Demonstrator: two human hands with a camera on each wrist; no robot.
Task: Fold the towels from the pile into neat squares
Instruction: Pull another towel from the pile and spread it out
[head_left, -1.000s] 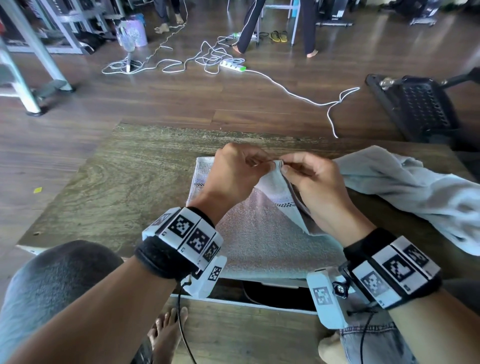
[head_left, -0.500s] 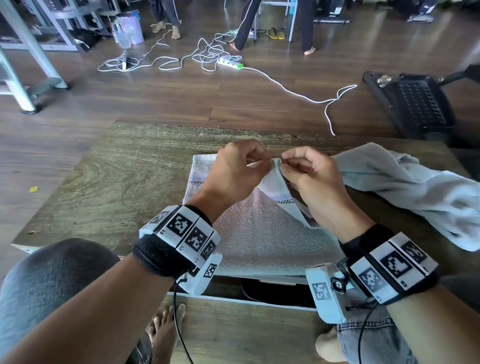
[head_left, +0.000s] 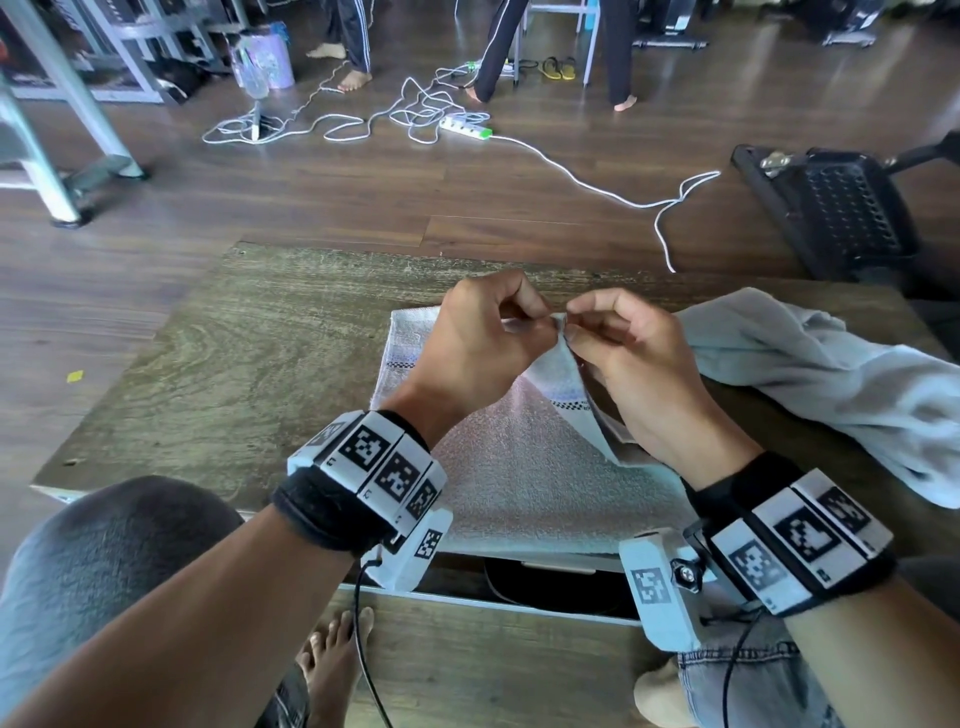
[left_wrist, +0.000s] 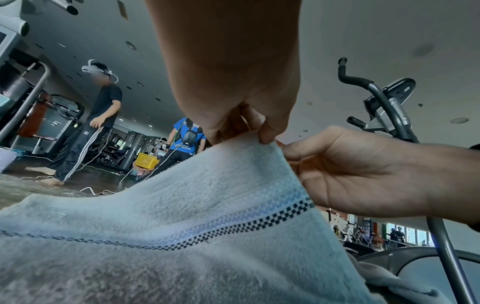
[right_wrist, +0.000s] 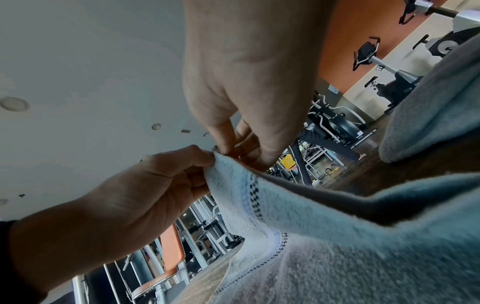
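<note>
On the wooden table (head_left: 249, 364), a pale towel (head_left: 524, 467) with a blue band and a dark checked stripe lies spread in front of the person, its near edge hanging over the table's front rim. Both hands meet above its far part, where one corner is lifted off the surface. The left hand (head_left: 480, 343) pinches that corner between thumb and curled fingers, and the right hand (head_left: 623, 358) pinches the same corner from the other side, so that the fingertips of the two hands almost touch. From the left wrist view the cloth rises in a slope to the pinch, with the striped band running up toward the right hand (left_wrist: 358, 172), while the left hand (left_wrist: 233, 82) closes on the top edge. From the right wrist view the corner sits tight between both thumbs. A second, crumpled light-blue towel (head_left: 831, 384) lies on the table to the right, just beside the spread one. Beyond the table, white cables (head_left: 415, 111) trail across the dark floor.
</note>
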